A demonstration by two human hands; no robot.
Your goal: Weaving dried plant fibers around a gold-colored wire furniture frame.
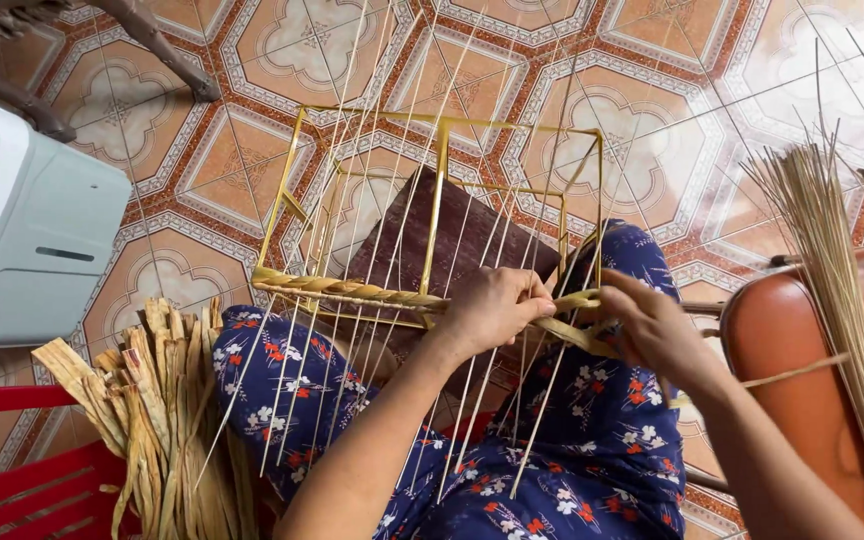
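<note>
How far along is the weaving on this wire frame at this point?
Early stage. Done: thin upright reeds are strung across the yellow wire frame, and one twisted row of straw runs along its near edge from the left. In hand: the left hand and right hand work a flat straw strip between the reeds. Left: the frame above that row is bare; the straw bundle waits nearby.

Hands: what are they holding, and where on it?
Both the left hand and right hand pinch a flat straw strip at its working end.
</note>
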